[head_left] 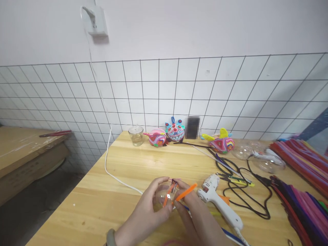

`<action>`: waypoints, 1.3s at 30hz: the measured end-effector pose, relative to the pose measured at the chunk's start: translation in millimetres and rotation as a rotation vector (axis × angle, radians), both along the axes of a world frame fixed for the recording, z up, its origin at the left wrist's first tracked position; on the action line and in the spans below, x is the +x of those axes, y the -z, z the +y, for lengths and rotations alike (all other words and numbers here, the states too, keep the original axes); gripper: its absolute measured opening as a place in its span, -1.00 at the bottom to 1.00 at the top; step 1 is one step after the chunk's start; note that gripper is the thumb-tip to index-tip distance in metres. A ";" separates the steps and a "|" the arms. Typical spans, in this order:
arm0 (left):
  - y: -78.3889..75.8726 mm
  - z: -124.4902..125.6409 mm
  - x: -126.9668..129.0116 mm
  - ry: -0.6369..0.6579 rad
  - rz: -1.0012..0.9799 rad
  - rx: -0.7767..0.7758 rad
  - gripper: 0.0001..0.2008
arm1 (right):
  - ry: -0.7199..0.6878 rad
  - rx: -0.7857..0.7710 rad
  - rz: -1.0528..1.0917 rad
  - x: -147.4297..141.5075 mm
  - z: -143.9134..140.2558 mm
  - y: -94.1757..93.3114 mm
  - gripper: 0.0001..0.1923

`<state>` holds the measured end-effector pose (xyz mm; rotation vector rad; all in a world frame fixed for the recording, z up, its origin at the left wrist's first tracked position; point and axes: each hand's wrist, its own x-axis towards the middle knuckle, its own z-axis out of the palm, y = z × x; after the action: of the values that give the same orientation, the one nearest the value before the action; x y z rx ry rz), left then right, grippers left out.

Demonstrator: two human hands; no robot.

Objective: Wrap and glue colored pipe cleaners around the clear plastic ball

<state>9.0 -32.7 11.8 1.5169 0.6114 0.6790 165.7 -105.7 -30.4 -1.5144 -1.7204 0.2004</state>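
In the head view, my left hand (145,208) is wrapped around a clear plastic ball (159,197) just above the wooden table. Strips of orange pipe cleaner lie on the side of the ball turned to the right. My right hand (196,210) pinches an orange pipe cleaner (189,191) against the ball, its loose end sticking out up and to the right. Fingers hide part of the contact point. Close by on the right lies a white hot glue gun (224,205), nozzle pointing away from me.
Colourful fish-like crafts (157,137) and a blue monster-faced ball (175,131) stand by the tiled wall beside a lidded glass cup (135,136). Black cord (266,205), clear balls (268,165) and pipe cleaner bundles (302,164) cover the right side. A white cable (115,176) crosses the left.
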 end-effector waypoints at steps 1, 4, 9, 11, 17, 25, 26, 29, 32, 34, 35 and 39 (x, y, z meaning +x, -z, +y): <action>-1.0 -0.3 0.0 -0.002 0.011 0.007 -0.50 | 0.010 0.005 0.001 -0.3 0.3 1.7 -0.57; -3.3 -1.5 0.2 -0.012 0.035 0.046 -0.53 | -0.006 0.022 0.009 -1.2 -0.4 -1.5 -0.57; -1.1 -3.5 -0.6 -0.053 0.046 0.121 -0.52 | -0.031 0.003 0.137 -2.7 -5.3 -23.0 -0.59; 1.0 -4.2 -1.6 -0.060 0.039 0.181 -0.52 | -0.035 0.007 0.161 -2.7 -7.9 -29.3 -0.59; 1.3 -4.1 -6.2 -0.096 0.036 0.384 -0.48 | 0.019 0.023 0.160 1.0 -13.6 -41.8 -0.58; 2.9 0.0 -11.0 -0.158 0.030 0.746 -0.35 | 0.016 -0.005 0.177 16.9 -17.8 -68.1 -0.75; 4.0 0.4 -11.2 -0.155 0.030 0.804 -0.33 | 0.013 0.000 0.175 18.5 -18.1 -70.1 -0.72; 7.1 1.1 -11.3 -0.149 0.038 0.897 -0.28 | -0.002 0.070 0.156 20.6 -18.3 -77.0 -0.76; 8.3 1.5 -11.1 -0.151 0.036 0.925 -0.25 | -0.046 0.139 0.088 20.9 -18.3 -85.9 -0.88; 7.9 1.7 -11.0 -0.155 0.032 0.934 -0.25 | -0.062 0.151 0.055 21.4 -19.0 -91.8 -0.91; 7.5 1.6 -10.9 -0.156 0.030 0.939 -0.26 | -0.062 0.155 0.049 21.6 -19.7 -94.3 -0.91; 6.1 1.3 -10.3 -0.161 0.029 0.973 -0.27 | -0.056 0.172 0.079 20.9 -23.2 -100.8 -0.88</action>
<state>-1.2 -31.4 5.7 2.3860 0.4337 1.1781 186.6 -128.9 70.4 -1.3179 -1.6740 0.1355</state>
